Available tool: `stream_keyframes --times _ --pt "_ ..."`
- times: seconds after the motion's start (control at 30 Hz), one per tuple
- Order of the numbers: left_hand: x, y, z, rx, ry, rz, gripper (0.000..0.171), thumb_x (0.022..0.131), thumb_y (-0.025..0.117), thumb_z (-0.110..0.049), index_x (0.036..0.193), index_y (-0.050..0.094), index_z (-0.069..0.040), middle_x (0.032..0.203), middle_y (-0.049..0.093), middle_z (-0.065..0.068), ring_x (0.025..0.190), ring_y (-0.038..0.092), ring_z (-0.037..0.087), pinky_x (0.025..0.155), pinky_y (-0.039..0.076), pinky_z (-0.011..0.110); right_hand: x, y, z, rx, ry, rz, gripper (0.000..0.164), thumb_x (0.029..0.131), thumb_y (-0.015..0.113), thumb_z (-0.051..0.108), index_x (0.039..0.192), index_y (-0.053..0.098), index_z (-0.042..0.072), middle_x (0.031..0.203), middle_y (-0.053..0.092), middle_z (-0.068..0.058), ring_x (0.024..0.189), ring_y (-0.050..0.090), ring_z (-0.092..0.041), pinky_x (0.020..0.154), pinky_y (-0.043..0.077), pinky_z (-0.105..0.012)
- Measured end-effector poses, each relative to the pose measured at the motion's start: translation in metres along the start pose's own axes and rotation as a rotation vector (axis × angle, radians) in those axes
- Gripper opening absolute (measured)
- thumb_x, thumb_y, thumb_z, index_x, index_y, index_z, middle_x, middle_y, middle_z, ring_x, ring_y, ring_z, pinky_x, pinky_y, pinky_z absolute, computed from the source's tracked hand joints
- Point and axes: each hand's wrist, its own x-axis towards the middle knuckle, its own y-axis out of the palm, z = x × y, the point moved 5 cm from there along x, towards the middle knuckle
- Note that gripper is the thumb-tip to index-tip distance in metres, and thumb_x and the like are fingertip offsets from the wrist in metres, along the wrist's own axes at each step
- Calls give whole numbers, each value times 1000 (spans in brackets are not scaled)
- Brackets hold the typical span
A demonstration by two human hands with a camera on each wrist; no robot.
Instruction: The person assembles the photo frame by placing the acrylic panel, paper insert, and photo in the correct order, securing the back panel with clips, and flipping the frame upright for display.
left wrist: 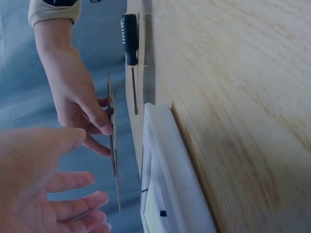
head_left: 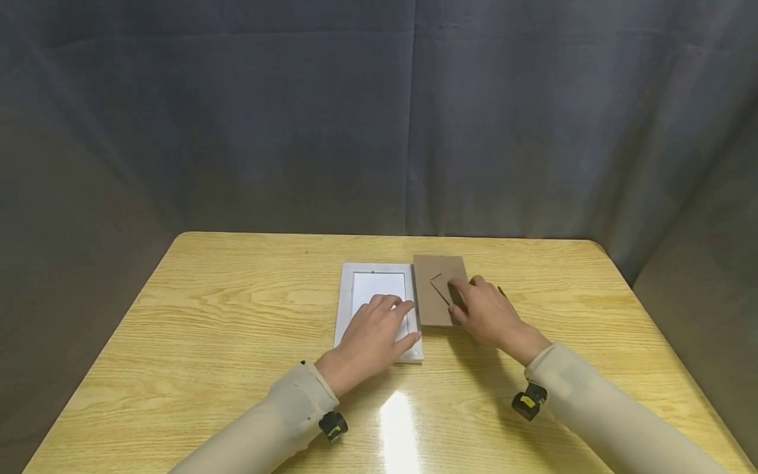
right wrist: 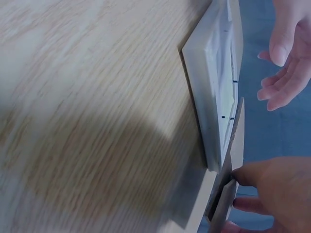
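A white picture frame lies on the table with a pale sheet inside its border and small dark tabs along the opening. Over it hovers my left hand, fingers spread and slightly bent, holding nothing. Just right of the frame, my right hand pinches a brown backing board by the stand flap on its back. In the left wrist view the board appears edge-on, raised above the tabletop. The right wrist view shows thumb and fingers on the flap, with the board's far edge close beside the frame.
A screwdriver with a dark handle lies on the table beyond the board, mostly hidden behind my right hand in the head view. The wooden table has grey curtains behind and at both sides.
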Motion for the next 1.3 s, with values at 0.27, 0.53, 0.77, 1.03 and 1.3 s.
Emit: stream_keyframes --times 0.27,0.53,0.77,1.03,1.3 --pt "-1 -3 4 0 -15 -6 59 90 51 -50 135 53 -12 128 56 9 119 48 25 96 41 40 0 -6 6 16 -10 0 47 87 62 26 129 55 6 97 57 -16 67 48 -20 55 42 -37" --pt "-3 -8 11 -5 -30 -20 58 90 53 -49 135 53 -13 128 55 8 120 47 25 97 40 40 -1 -11 15 28 -33 7 47 88 62 28 129 56 7 98 58 -15 69 48 -19 55 43 -35" --pt "-5 -13 19 4 -52 -28 56 89 55 -47 133 54 -13 127 56 8 118 48 25 96 41 40 0 -11 19 20 -39 2 47 87 62 28 128 57 6 98 58 -15 73 51 -20 58 45 -36" --pt "-8 -14 28 -4 -67 -45 54 90 54 -46 132 55 -13 127 56 8 117 48 25 95 41 40 0 -10 23 27 -31 20 48 87 62 29 129 56 6 95 57 -13 71 49 -19 57 43 -34" --pt "-10 -14 34 1 -69 -64 53 90 55 -45 131 56 -12 125 57 8 115 49 25 93 42 39 2 -7 23 39 -33 26 49 87 62 29 129 55 6 95 57 -14 68 50 -19 57 44 -34"
